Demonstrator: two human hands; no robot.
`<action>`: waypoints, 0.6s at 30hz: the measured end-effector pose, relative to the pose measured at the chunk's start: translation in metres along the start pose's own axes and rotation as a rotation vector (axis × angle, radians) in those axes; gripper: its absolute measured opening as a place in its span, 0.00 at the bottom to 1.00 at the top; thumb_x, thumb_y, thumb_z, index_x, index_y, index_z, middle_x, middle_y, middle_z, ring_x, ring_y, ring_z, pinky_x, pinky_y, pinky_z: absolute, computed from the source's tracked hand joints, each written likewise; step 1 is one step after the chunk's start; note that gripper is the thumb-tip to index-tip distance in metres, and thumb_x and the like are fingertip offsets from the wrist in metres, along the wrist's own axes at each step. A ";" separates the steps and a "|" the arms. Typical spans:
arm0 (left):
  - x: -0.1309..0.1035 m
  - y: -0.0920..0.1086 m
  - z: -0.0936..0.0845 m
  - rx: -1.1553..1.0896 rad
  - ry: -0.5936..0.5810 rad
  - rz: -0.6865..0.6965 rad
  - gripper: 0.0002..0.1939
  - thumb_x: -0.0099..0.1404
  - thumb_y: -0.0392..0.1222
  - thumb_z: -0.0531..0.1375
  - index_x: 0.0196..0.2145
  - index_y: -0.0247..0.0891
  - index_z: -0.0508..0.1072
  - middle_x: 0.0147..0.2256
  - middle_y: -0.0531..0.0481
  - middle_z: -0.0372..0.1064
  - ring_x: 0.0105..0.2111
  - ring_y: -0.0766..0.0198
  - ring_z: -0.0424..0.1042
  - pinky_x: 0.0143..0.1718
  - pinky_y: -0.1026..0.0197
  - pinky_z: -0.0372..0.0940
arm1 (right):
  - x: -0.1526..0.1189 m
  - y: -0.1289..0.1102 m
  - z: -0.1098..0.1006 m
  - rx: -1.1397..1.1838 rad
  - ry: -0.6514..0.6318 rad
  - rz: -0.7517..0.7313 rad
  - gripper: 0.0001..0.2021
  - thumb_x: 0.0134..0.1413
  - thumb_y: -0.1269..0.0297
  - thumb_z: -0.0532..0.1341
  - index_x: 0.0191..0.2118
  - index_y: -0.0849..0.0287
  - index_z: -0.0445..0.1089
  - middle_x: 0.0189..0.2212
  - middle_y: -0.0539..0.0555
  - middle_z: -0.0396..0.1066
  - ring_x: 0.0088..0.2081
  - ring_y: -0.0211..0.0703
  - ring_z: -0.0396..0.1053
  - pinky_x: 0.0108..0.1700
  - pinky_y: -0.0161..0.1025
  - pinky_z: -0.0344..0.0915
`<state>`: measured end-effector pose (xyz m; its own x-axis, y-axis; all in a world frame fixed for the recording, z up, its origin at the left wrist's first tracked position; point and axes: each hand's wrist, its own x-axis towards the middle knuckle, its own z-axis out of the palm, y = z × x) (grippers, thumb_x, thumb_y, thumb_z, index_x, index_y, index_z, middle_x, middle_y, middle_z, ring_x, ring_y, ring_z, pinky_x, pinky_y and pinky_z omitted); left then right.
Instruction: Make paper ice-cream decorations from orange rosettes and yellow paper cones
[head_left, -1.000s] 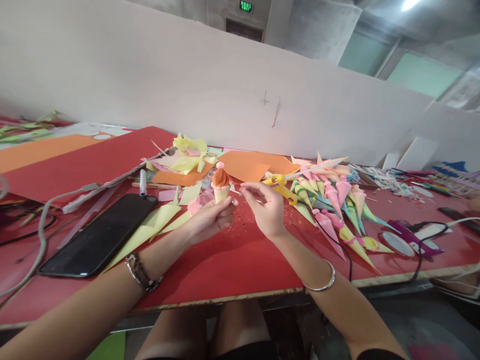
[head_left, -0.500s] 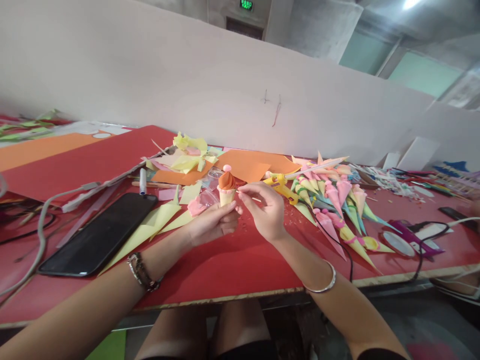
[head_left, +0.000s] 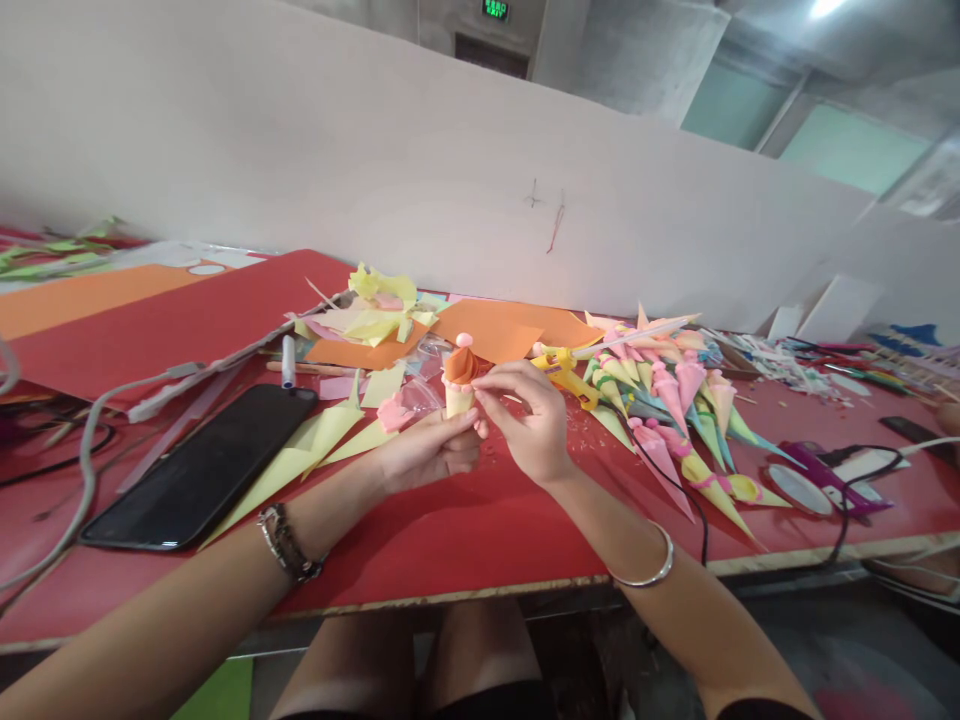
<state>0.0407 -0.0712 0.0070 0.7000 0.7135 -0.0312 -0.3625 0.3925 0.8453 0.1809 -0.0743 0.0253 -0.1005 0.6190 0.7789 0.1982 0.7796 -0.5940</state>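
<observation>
In the head view, the left hand (head_left: 431, 445) is curled around a pale cone (head_left: 459, 404), its thumb pressed against the side, above the middle of the red counter (head_left: 450, 545). The cone has shifted rightward over the last second and now meets the right hand (head_left: 529, 415), whose thumb and forefinger are drawn close together at the pink collar (head_left: 451, 384) below the orange swirl (head_left: 460, 368); whether they grip anything cannot be told. Both hands thus seem engaged on that collar.

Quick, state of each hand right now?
Left hand: closed, holding the pale yellow cone topped with orange swirl and pink ball.
Right hand: pinched closed by the cone's rim; whether it grips anything cannot be told.
</observation>
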 end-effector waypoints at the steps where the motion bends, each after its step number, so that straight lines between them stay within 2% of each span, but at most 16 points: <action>1: 0.000 0.000 0.000 0.001 0.000 -0.003 0.14 0.54 0.49 0.61 0.23 0.34 0.67 0.14 0.62 0.37 0.15 0.75 0.37 0.16 0.71 0.43 | 0.000 0.000 0.000 0.004 -0.002 0.000 0.05 0.52 0.68 0.57 0.33 0.53 0.70 0.32 0.50 0.66 0.34 0.36 0.67 0.36 0.38 0.68; 6: 0.000 0.000 -0.001 -0.009 -0.001 -0.009 0.15 0.55 0.49 0.60 0.23 0.34 0.66 0.14 0.62 0.37 0.15 0.75 0.38 0.16 0.71 0.45 | 0.000 0.002 0.001 0.036 -0.025 0.025 0.04 0.51 0.67 0.57 0.33 0.53 0.69 0.33 0.51 0.65 0.37 0.37 0.67 0.39 0.39 0.68; 13: 0.000 -0.001 -0.004 -0.013 -0.009 -0.042 0.15 0.54 0.49 0.61 0.22 0.34 0.65 0.15 0.62 0.37 0.15 0.76 0.39 0.16 0.71 0.46 | 0.001 0.007 0.003 0.193 -0.038 0.120 0.01 0.51 0.66 0.57 0.31 0.56 0.64 0.33 0.50 0.64 0.38 0.35 0.66 0.40 0.36 0.69; 18: -0.003 0.000 -0.001 0.003 -0.014 -0.066 0.16 0.54 0.49 0.61 0.21 0.34 0.64 0.15 0.62 0.37 0.15 0.75 0.40 0.17 0.70 0.46 | 0.002 0.010 0.005 0.295 -0.089 0.198 0.11 0.50 0.66 0.58 0.41 0.54 0.60 0.41 0.52 0.66 0.43 0.37 0.67 0.45 0.39 0.68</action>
<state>0.0381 -0.0723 0.0068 0.7308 0.6779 -0.0795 -0.3134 0.4368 0.8432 0.1778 -0.0647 0.0198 -0.1750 0.7567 0.6298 -0.0660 0.6293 -0.7744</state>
